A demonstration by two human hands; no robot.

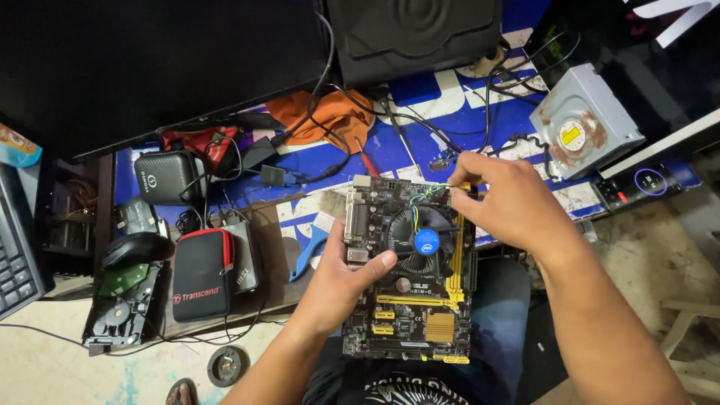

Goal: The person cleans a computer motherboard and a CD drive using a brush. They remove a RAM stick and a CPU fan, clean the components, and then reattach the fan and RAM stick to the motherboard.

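At the far left a keyboard [16, 247] is cut off by the frame edge. Beside it lie an opened hard drive [120, 311], a black mouse [135, 247] and a zipped black case with red trim [201, 274]. The left hand [341, 281] grips the left edge of the motherboard [412, 300], thumb pressed onto the board near the round black cooler fan [424, 240]; its fingers are hidden underneath. The board rests over the person's lap, against the table's front edge. The right hand [506, 199] is pinched together on the thin coloured fan wires [427, 193] at the board's top edge; the connector itself is hidden. Farther right sits a grey, rust-stained optical drive [585, 120].
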